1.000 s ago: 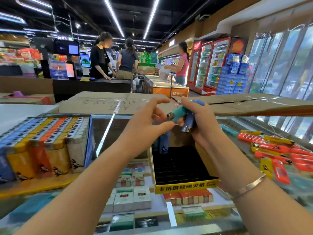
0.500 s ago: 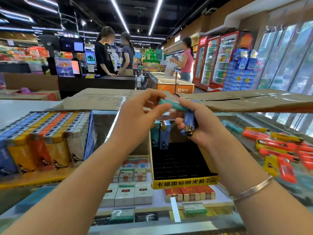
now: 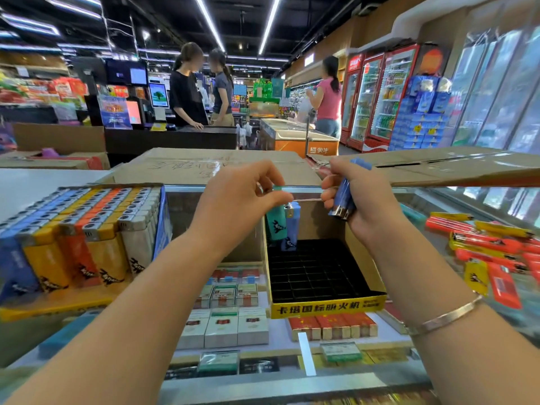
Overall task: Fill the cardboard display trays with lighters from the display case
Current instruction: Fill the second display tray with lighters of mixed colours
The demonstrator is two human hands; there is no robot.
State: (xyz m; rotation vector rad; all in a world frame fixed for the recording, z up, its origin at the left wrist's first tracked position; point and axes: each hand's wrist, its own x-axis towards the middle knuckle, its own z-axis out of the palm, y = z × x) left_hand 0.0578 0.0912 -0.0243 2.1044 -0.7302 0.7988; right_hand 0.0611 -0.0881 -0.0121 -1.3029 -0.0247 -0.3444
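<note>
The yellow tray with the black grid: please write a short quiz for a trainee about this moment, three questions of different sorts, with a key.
1. True or false: every slot of the yellow tray already holds a lighter.
2. Which colour is the lighter that the left hand pinches above the tray's far left corner? A) red B) teal C) white
3. Fill the gap: the right hand grips dark ____ lighters.

Key
1. False: only a pale blue lighter stands in it, and the other slots in view are empty.
2. B
3. blue
</note>
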